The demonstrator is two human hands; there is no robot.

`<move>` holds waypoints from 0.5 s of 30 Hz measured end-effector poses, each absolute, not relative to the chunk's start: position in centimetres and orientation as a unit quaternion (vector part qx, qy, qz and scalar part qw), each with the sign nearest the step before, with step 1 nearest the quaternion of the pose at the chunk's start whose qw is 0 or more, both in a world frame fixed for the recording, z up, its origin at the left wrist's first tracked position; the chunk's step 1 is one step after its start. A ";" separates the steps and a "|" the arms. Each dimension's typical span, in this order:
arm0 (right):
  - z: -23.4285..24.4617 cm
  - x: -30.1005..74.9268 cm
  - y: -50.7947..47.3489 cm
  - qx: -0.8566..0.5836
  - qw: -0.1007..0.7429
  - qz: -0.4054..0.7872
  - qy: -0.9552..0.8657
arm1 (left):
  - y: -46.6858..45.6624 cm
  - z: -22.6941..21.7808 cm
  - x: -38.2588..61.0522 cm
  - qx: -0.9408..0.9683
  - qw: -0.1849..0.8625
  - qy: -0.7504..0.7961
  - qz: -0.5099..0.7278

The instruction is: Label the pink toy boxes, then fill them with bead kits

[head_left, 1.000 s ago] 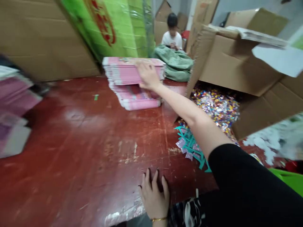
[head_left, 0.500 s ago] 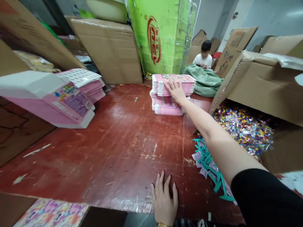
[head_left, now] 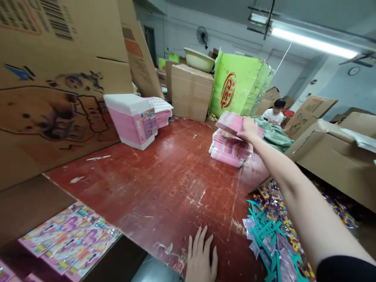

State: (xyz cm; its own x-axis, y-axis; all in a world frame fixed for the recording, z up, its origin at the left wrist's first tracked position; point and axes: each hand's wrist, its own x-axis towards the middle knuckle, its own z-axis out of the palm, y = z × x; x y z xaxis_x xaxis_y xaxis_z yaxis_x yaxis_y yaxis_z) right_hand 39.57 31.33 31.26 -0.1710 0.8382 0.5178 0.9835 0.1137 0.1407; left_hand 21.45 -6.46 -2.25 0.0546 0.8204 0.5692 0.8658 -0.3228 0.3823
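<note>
the right hand (head_left: 249, 128) is stretched far across the red tabletop (head_left: 164, 184), fingers closed around a bundle of flat pink cartons (head_left: 232, 122); the bundle is tilted, its near end raised off the stack of pink cartons (head_left: 230, 149) below, which sits at the far side of the tabletop, just in front of a green cloth heap (head_left: 274, 135); the left hand (head_left: 202, 258) lies open and flat, palm down, at the near edge of the tabletop, holding nothing.

just right of the left hand a pile of teal hang tags in clear sleeves (head_left: 272, 243) hangs over the tabletop's edge, with loose bright candy wrappers (head_left: 337, 207) beyond it under an open cardboard box (head_left: 329, 160); a second pink carton pile (head_left: 132, 119) stands at the far left; printed pink sheets (head_left: 69, 243) lie in a box at the near left; another person (head_left: 273, 113) sits well behind the stack.

as a judgement: the grip takes the bundle from one end only and at full arm's reach, so the flat cartons could fan out and slide from the fingers; dragging it off could also skew the already uneven stack beneath and tip cartons toward the cloth; a low sweep back toward the body might catch the hang tags and push them off the edge.
</note>
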 end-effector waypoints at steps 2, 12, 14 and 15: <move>34.3 39.6 29.5 -0.632 0.204 -0.187 -0.724 | -6.7 -2.0 21.6 -0.720 0.000 -0.583 -0.376; 34.3 42.1 7.0 -0.492 0.405 0.485 -0.599 | -5.9 4.8 19.5 -0.537 -0.488 -0.417 -0.548; 31.0 42.4 2.3 -0.480 0.383 0.576 -0.540 | -7.4 7.3 19.8 -0.510 -0.580 -0.311 -0.554; 29.3 42.6 0.2 -0.477 0.378 0.605 -0.513 | -8.5 8.3 20.5 -0.486 -0.623 -0.285 -0.543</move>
State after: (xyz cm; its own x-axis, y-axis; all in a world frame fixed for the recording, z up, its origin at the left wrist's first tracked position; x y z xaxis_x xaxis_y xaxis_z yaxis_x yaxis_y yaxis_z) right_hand 42.57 0.21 29.30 -0.2587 0.9470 -0.1903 0.0322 -0.1884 -0.9816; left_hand 20.46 -8.49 8.32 0.2479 0.9532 0.1732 -0.3999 -0.0622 0.9144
